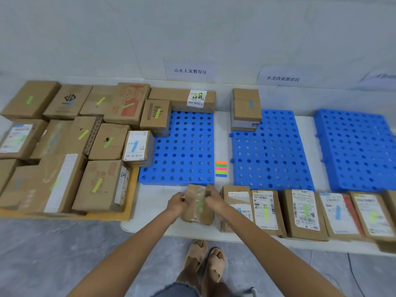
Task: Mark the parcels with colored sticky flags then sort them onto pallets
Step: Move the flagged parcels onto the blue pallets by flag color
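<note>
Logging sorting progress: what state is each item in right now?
Small brown taped parcel: green-flagged, gripped by both hands.
Left hand: grips parcel.
Right hand: grips parcel.
Left blue perforated plastic pallet: partly loaded.
Middle blue pallet: carries one blue-flagged cardboard stack.
Right blue pallet: no parcels.
Multicoloured sticky-flag pad: lying between pallets.

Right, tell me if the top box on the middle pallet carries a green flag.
No, the top box's flag on the middle pallet is blue.

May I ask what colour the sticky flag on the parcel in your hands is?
Green; the sticky flag on the parcel shows best in the head view.
</note>
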